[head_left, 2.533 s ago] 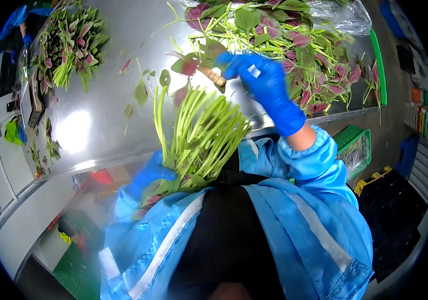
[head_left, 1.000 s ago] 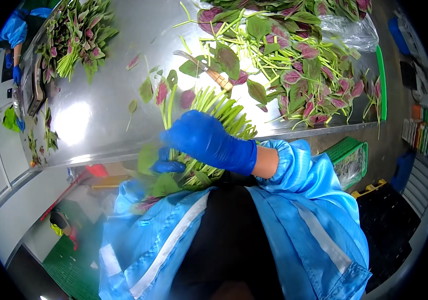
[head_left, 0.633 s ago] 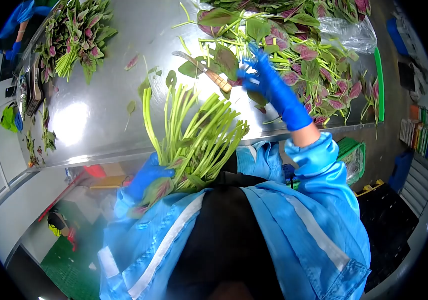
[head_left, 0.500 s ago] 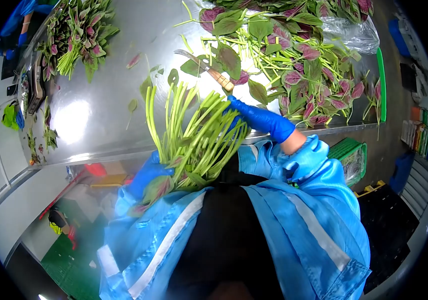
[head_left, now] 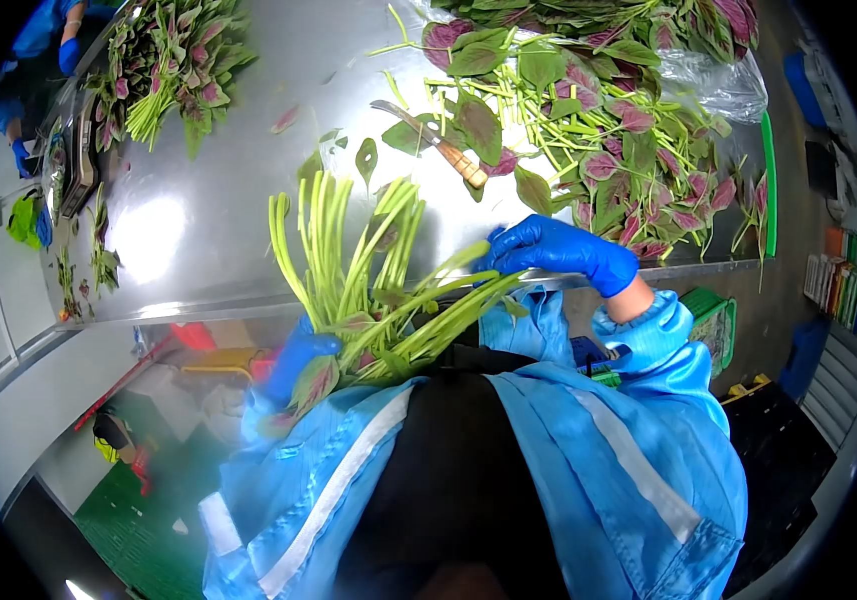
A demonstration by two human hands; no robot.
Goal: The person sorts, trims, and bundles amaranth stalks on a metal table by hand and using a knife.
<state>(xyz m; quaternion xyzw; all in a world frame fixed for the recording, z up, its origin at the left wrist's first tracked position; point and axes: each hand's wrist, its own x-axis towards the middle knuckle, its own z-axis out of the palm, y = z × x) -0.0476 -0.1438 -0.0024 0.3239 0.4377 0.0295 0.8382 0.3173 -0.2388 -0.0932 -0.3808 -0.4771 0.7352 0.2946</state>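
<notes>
Gripping a bunch of long green leafy stems (head_left: 347, 290), blue-gloved left hand (head_left: 297, 362) curls closed at its lower end, before the torso; blue-gloved right hand (head_left: 554, 250) pinches stem tips bent rightward. Beyond, on shiny steel bench (head_left: 239, 230): curved-blade wooden-handled knife (head_left: 457, 160), heaped green-and-purple leafy stalks (head_left: 639, 150).

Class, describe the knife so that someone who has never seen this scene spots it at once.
On the shiny metal table, find the leafy heap at upper right. Just left of it lies the knife, its tan wooden handle and slim blade unlike the green and purple leaves around it.
</notes>
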